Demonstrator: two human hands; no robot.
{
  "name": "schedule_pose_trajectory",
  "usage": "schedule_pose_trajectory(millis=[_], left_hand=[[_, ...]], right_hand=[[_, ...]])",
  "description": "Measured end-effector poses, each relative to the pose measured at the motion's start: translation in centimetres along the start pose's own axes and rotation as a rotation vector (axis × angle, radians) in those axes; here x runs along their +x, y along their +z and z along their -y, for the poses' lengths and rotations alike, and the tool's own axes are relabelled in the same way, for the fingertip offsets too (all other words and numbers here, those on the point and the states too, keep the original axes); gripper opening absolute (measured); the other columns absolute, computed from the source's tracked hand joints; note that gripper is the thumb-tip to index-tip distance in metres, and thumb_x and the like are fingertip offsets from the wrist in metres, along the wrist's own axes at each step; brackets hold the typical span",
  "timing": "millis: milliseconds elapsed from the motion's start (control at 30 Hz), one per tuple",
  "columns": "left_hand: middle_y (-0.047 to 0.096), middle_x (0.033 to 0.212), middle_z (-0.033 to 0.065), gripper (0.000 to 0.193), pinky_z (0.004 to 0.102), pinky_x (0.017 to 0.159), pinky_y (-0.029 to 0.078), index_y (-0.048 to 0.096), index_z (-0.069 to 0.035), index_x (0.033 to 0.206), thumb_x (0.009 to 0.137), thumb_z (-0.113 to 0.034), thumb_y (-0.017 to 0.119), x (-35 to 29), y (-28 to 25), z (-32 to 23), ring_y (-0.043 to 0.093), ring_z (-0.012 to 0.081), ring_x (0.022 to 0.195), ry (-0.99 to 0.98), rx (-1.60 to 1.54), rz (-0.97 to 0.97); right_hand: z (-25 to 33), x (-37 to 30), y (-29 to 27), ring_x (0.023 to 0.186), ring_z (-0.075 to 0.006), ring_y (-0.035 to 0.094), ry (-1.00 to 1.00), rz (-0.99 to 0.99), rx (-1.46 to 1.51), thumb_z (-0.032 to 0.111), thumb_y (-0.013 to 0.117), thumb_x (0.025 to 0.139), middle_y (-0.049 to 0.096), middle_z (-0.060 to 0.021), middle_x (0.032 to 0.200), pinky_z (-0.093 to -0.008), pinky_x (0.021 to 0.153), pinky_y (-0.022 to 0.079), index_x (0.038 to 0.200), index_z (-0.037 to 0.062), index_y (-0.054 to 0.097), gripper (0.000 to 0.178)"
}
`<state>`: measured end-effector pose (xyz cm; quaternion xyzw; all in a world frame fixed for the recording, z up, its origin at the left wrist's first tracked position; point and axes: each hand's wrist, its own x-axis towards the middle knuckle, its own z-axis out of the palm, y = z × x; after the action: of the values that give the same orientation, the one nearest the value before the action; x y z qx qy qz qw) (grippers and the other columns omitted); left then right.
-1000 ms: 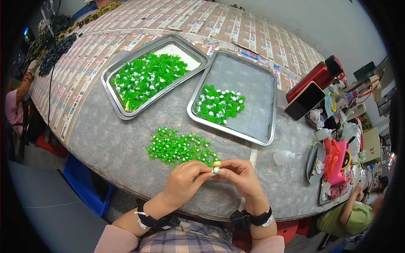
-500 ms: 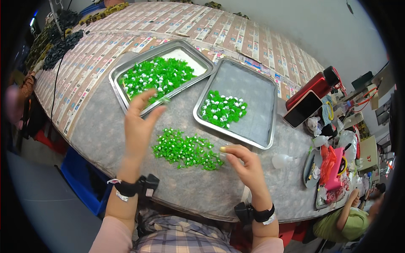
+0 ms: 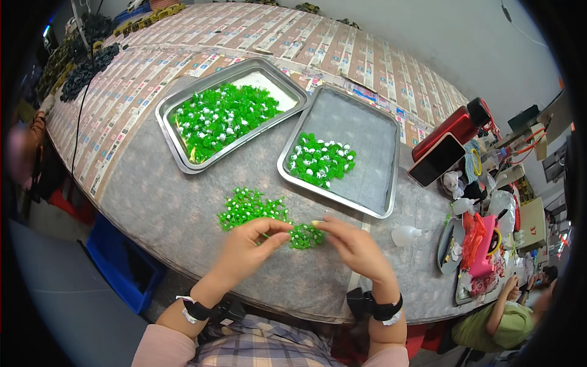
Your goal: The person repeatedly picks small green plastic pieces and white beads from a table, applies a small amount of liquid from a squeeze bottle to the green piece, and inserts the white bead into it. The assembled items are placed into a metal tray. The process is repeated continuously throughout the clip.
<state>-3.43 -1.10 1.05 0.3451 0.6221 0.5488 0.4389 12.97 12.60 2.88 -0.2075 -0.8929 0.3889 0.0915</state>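
Observation:
A loose pile of small green plastic pieces with white dots [image 3: 254,207] lies on the grey-covered table in front of me. My left hand [image 3: 249,248] is over its near edge, thumb and index fingertips close together; anything between them is too small to make out. Facing it from the right, my right hand [image 3: 358,248] is also pinched, with a pale yellowish tip [image 3: 316,224] at its fingers; what it holds is unclear. Beyond, a metal tray [image 3: 178,160] holds a heap of green and white pieces. A second metal tray [image 3: 367,177] has a smaller cluster of green pieces with white balls [image 3: 321,159].
Right of my right hand lies a small translucent squeeze bottle [image 3: 405,235]. Farther right are a red bottle [image 3: 449,129], a phone [image 3: 436,159] leaning on it, a grey dish [image 3: 451,244] and a pink box [image 3: 486,244]. A person in green [image 3: 498,327] sits at the far right.
My left hand has come down from beside the left tray to the near edge of the pile, close to my right hand. Its fingers have closed together. My right hand has shifted slightly.

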Motion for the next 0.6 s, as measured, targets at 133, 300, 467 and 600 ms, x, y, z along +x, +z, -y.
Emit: schedule_pose_trajectory(millis=[133,300,467,600], left_hand=[[0.059,0.078,0.0046,0.017,0.0215,0.058,0.044,0.059,-0.004,0.091,0.077,-0.014,0.057,-0.1,1.9,0.3,0.056,0.0096,0.067,0.087,0.093,0.067],[0.06,0.078,0.0046,0.017,0.0214,0.058,0.045,0.059,-0.004,0.091,0.077,-0.014,0.057,0.0,3.0,0.5,0.056,0.01,0.063,0.032,0.146,0.137],[0.06,0.075,0.0049,0.017,0.0212,0.058,0.044,0.059,-0.004,0.09,0.077,-0.015,0.057,-0.4,3.1,1.1,0.056,0.0089,0.064,-0.012,0.1,0.131],[0.06,0.075,0.0051,0.016,0.0211,0.058,0.044,0.059,-0.004,0.09,0.078,-0.014,0.056,-0.6,3.9,2.3,0.057,0.0091,0.066,-0.027,0.044,0.174]], right_hand=[[-1.0,-1.4,-0.9,0.096,-0.0243,0.052,0.157,0.0,0.167,0.001,0.046,0.077,0.055,-0.0128,0.103,-0.0298,0.081,0.04,0.104,0.0046,0.053,0.028],[-0.5,-0.4,0.5,0.09,-0.0218,0.055,-0.078,-0.1,-0.08,0.0,0.046,0.076,0.059,-0.0104,0.091,-0.0295,0.078,0.041,0.1,0.0019,0.053,0.025],[-0.9,-1.0,-0.8,0.082,-0.0204,0.057,0.073,-0.185,0.089,0.001,0.048,0.076,0.06,-0.0102,0.085,-0.0279,0.071,0.043,0.095,0.0036,0.055,0.021],[-1.4,-0.5,-0.6,0.07,-0.0178,0.056,0.122,-0.238,-0.065,0.005,0.054,0.073,0.059,-0.008,0.078,-0.0269,0.062,0.042,0.089,0.0043,0.057,0.016]])
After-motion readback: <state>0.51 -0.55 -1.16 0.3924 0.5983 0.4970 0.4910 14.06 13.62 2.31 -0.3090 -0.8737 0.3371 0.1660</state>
